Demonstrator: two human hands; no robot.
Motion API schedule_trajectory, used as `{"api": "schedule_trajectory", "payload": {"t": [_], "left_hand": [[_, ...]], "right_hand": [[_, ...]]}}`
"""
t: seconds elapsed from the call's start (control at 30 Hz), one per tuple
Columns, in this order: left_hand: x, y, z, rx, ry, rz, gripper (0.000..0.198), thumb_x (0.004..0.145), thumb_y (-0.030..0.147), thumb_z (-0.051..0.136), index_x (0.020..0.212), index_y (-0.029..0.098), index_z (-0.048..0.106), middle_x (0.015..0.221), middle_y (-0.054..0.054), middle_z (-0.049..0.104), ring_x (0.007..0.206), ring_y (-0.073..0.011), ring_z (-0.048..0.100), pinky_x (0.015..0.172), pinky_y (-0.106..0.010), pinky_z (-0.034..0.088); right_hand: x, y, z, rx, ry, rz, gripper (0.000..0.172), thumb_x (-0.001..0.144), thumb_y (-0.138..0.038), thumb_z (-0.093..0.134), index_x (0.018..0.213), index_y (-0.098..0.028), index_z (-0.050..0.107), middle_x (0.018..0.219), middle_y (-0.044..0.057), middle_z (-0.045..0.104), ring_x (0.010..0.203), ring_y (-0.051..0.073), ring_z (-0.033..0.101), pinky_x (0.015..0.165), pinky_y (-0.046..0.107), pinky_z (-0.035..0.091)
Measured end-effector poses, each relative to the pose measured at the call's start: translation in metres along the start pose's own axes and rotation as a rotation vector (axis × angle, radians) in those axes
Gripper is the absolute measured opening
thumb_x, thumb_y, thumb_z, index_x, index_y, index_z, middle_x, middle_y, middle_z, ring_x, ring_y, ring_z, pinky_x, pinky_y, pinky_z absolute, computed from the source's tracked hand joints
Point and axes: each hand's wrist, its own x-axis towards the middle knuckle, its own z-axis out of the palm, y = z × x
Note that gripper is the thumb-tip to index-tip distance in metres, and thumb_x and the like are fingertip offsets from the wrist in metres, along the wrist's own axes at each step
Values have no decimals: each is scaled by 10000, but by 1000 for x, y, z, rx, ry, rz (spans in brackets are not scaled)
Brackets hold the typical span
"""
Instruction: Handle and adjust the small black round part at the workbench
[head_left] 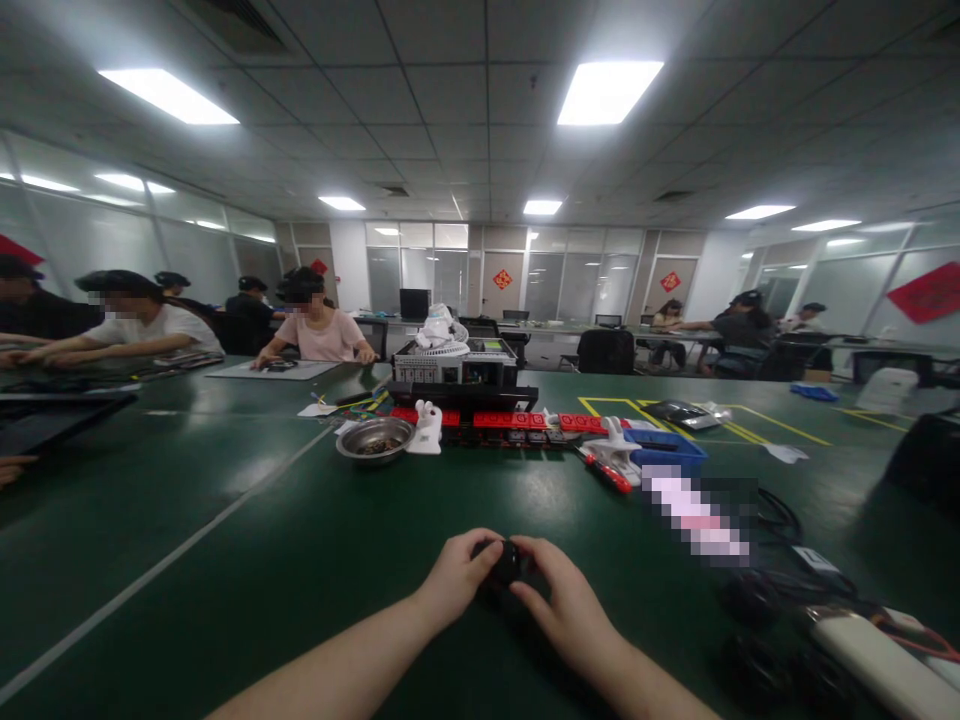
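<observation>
held object (pixel 507 563): black | worktop (pixel 300 570): dark green, one pale stripe, yellow lines | bowl (pixel 375 459): silver | long strip (pixel 510 421): red | stand (pixel 429 432): white | tray (pixel 679 458): blue | tool handle (pixel 609 474): red with black | co-worker's top (pixel 322 335): pink | door sign (pixel 502 280): red, golden marks | ceiling (pixel 442 90): grey, dark grid lines

Metal bowl (pixel 375 459) just beside a white stand (pixel 427 430), red tool (pixel 611 475) near a blue tray (pixel 679 457), black chair (pixel 606 352) beyond.

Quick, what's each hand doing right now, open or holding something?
Left hand: closed on a small black object.
Right hand: curved at the object's other side, thumb and fingers parted; whether it grips can't be told.
</observation>
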Motion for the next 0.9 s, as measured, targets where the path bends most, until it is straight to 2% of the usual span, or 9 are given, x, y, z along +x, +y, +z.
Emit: {"api": "schedule_trajectory", "payload": {"t": [0.13, 0.27, 0.37, 0.47, 0.53, 0.67, 0.8, 0.9], "left_hand": [[1, -1, 0, -41, 8, -10, 379, 723, 460, 457, 847, 119, 567, 737, -39, 592, 689, -165, 546, 611, -256, 428], [-3, 4, 0, 92, 32, 88, 333, 707, 418, 509, 885, 143, 571, 786, -36, 601, 722, -163, 544, 633, -240, 415], [-7, 7, 0, 188, 40, 118, 318, 684, 390, 547, 909, 167, 569, 825, -31, 607, 751, -165, 544, 672, -242, 415], [-9, 10, 1, 220, 27, 123, 337, 657, 375, 580, 932, 181, 561, 863, -28, 608, 789, -168, 545, 717, -248, 414], [-9, 10, 1, 210, 12, 124, 362, 657, 392, 579, 947, 178, 557, 880, -35, 609, 804, -173, 547, 725, -251, 415], [-7, 6, 0, 105, -31, 113, 390, 705, 441, 507, 967, 156, 555, 896, -54, 610, 825, -182, 549, 736, -261, 416], [0, -2, -1, 8, -37, 66, 417, 739, 479, 424, 893, 126, 585, 822, -57, 618, 782, -186, 553, 708, -274, 420], [2, -4, -1, 15, -24, 43, 407, 733, 478, 431, 850, 124, 595, 785, -50, 616, 762, -185, 550, 696, -276, 419]], "right_hand": [[-1, 1, 1, -28, 9, -33, 406, 711, -202, 509, 1113, -200, 444, 1074, 73, 501, 989, 199, 454, 876, 356, 351], [0, 3, 3, 61, 35, 111, 415, 752, -327, 472, 1135, -180, 407, 998, 68, 538, 927, 193, 494, 821, 339, 383], [2, 4, 3, 82, 3, 176, 300, 811, -391, 356, 933, -174, 522, 788, 29, 578, 763, 163, 533, 698, 284, 412], [3, 5, 3, 75, -22, 188, 327, 823, -402, 325, 770, -167, 546, 661, 9, 566, 646, 143, 526, 606, 254, 401], [3, 5, 2, 81, -6, 179, 291, 815, -383, 353, 796, -166, 546, 694, 16, 577, 654, 144, 529, 604, 252, 401], [1, 1, 1, 12, 47, 110, 222, 759, -313, 470, 923, -176, 531, 840, 47, 577, 786, 175, 523, 711, 290, 406], [-2, -1, 0, -48, 34, -13, 335, 718, -249, 529, 1045, -194, 484, 977, 65, 543, 919, 195, 484, 825, 335, 374], [-3, -2, 0, -58, 23, -47, 368, 718, -237, 520, 1079, -199, 463, 1041, 72, 520, 976, 203, 460, 864, 358, 351]]}}
